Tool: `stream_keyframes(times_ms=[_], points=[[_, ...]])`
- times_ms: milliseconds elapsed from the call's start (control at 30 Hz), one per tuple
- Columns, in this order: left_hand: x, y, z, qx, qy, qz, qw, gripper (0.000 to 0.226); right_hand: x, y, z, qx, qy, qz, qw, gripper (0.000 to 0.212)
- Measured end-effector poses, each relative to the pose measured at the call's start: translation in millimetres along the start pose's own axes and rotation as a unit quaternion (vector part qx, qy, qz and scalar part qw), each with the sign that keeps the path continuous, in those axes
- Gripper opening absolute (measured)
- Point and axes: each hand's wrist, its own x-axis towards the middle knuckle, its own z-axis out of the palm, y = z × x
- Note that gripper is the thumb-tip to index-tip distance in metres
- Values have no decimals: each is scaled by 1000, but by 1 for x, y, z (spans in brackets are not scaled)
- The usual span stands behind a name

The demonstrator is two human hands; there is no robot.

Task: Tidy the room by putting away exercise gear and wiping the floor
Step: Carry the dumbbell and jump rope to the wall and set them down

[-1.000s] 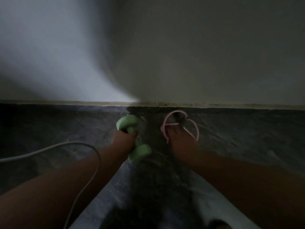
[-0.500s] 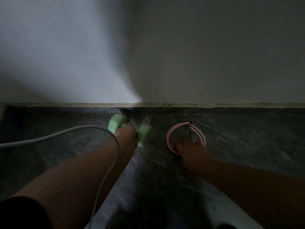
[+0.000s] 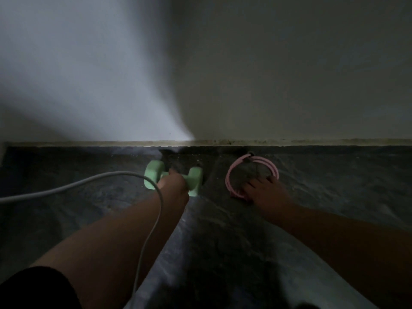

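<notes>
Grey cable (image 3: 73,186) enters from the left edge, arcs over the left forearm and drops toward the bottom of the view; not part of the job as far as can be judged.

Dumbbell (image 3: 172,177), mint green, lies crosswise on the dark floor (image 3: 66,210), close to the base of the wall (image 3: 289,74). Left hand (image 3: 174,184) is wrapped over the bar between the two heads; fingers curl under and out of sight, so the hold is inferred from knuckle position. Whether the heads touch the floor or sit just above it cannot be told in this light.

Handling, judged: dense for its size, rigid, coating probably matte and grippy. The middle bar is the right place to take it; a hold on one head would let it tip. Set it down, do not drop it, on a hard floor.

Pink ring (image 3: 252,175), a coil of thin cord or tubing, a skipping rope perhaps, lies flat on the floor just right of the dumbbell, its far edge near the wall. Right hand (image 3: 265,190) rests on its near edge, fingers loosely spread across the strands. Pressing or pinching: cannot tell; fingertips are too dark.

Handling, judged: light, limp, loops likely to spring apart. Best gathered with all strands in one fist.
</notes>
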Motion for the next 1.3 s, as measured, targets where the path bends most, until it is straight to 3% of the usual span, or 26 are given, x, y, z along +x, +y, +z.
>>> stream_keyframes(times_ms=[167,200,267,333,400,467,500,600,667,767,867,967,1133,1300], points=[[11,1,-10,134,-107,0,985,37,-14,7,3,30,129,-42,990,47],[8,2,-16,189,-130,-4,973,32,-18,9,5,41,165,-54,984,45],[6,2,-29,345,-154,70,923,21,-23,15,6,72,219,-62,971,45],[14,1,-45,494,-147,254,818,11,-25,21,0,123,234,-35,964,52],[24,1,-60,593,-148,455,648,24,-20,27,-6,144,226,10,963,67],[40,4,-65,629,-163,573,500,47,-15,28,-11,148,187,42,970,84],[43,7,-62,636,-163,600,457,55,-11,27,-12,149,160,48,975,87],[48,12,-48,681,-170,588,401,71,1,24,-6,117,63,27,991,92],[50,11,-40,697,-170,574,396,76,8,22,-1,99,23,9,995,101],[53,12,-39,695,-149,566,418,81,17,13,1,61,-13,-30,998,107],[54,12,-41,694,-139,558,433,76,18,1,4,55,-65,-49,995,101],[53,8,-42,691,-142,567,426,67,14,-3,11,52,-88,-46,994,93],[52,6,-38,691,-135,554,445,57,14,7,18,56,-8,-25,998,73],[48,6,-34,689,-132,541,463,60,11,11,17,-12,44,-37,998,73]])
